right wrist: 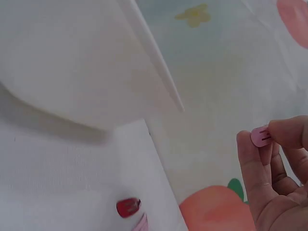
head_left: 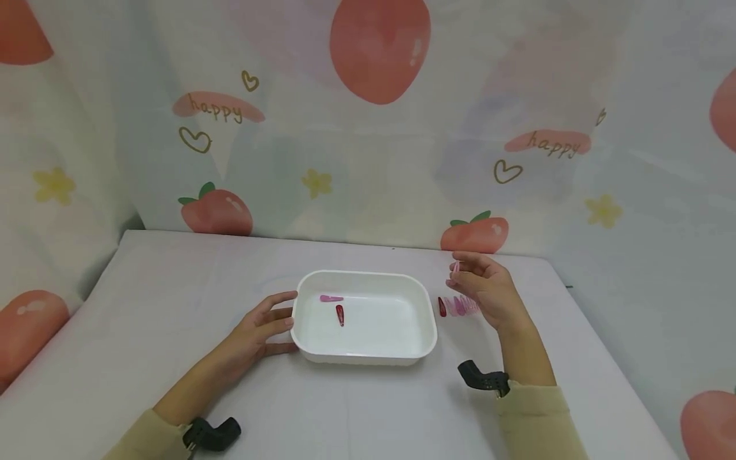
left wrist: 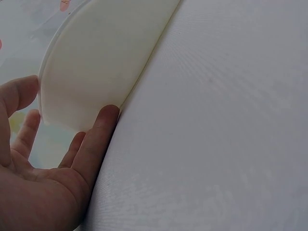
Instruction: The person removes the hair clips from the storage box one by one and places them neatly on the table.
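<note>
Head view shows a white rectangular tray (head_left: 368, 354) sitting on the white-covered table (head_left: 172, 294), with two hair clips lying inside it — a pink clip (head_left: 331, 298) near the far left corner and a dark red clip (head_left: 340, 315) just beside it. The left hand (head_left: 261, 329) rests against the tray's left end, its fingers straight and spread along the wall; the left wrist view confirms the fingertips (left wrist: 107, 115) touching the tray where it meets the table. The right hand (head_left: 487, 287) hovers above the table to the right of the tray, its grip pinching a pale pink hair clip (head_left: 455, 271) between thumb and fingertips — the right wrist view shows the clip's end poking out of the pinch. Below that hand a short row of clips (head_left: 458, 306) lies on the table, a dark red one at the left end nearest the tray and pink ones beside it. A strawberry-print cloth (head_left: 368, 128) hangs behind the table.
</note>
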`<state>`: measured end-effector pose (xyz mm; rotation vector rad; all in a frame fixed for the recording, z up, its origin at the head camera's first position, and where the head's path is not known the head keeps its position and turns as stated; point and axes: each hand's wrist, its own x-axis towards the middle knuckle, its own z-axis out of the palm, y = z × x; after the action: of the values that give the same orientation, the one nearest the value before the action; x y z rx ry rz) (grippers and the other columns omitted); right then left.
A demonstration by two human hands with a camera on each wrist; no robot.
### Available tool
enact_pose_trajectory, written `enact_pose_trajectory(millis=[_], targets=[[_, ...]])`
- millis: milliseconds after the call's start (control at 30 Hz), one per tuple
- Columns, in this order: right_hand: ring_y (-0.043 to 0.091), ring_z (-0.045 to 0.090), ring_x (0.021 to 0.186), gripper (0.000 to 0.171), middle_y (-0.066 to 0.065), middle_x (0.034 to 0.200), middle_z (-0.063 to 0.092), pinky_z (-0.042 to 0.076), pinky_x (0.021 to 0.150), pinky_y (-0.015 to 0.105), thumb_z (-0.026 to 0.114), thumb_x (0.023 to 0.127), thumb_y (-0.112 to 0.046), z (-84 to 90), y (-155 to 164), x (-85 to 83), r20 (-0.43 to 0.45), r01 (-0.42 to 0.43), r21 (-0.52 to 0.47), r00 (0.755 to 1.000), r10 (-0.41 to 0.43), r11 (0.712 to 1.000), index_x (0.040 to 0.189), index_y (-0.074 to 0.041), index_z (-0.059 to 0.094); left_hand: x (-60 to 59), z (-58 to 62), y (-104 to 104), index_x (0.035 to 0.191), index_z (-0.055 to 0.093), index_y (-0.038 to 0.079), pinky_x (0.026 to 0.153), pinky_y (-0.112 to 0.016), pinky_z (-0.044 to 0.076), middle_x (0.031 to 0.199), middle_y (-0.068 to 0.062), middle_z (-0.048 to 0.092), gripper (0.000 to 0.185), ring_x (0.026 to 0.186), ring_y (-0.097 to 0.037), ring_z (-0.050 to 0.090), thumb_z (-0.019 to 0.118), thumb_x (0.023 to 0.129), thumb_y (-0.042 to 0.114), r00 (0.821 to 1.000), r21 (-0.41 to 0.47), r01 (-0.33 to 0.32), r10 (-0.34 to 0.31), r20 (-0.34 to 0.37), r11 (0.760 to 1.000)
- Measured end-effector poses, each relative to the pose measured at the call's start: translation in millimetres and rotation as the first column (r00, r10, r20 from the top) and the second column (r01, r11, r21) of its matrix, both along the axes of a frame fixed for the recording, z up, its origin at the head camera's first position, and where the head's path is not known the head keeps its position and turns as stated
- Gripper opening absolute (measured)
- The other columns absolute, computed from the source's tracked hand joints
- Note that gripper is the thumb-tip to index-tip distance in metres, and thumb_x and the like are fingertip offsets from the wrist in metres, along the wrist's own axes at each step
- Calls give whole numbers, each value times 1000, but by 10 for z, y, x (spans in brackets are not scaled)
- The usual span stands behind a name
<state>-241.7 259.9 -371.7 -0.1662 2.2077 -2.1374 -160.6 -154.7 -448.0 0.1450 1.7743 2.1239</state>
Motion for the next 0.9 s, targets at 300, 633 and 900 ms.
enact_pose_trajectory(millis=[300,633,900], targets=[[21,59,93,42,10,104,54,52,80,28,65,86,-15,-64,363,37,43,113,58,992,-115,992,125,-8,50,-6,-21,7,138,34,24,85,-48,49,139,-17,35,50,119,-38,45,54,93,15,1000,0,-1,1,1,1000],[24,59,97,44,7,104,57,52,79,29,67,84,-20,-236,654,-19,49,202,120,977,-209,972,125,-10,52,6,-28,21,138,34,25,85,-48,49,139,-16,35,51,119,-37,45,55,92,17,1000,-7,-7,7,-5,1000],[19,58,94,40,20,117,51,53,79,26,65,85,-15,-373,762,-63,59,238,220,965,-256,946,123,-10,53,13,0,17,138,34,25,85,-48,49,139,-17,34,51,121,-39,43,54,93,17,1000,-8,-6,6,6,1000]])
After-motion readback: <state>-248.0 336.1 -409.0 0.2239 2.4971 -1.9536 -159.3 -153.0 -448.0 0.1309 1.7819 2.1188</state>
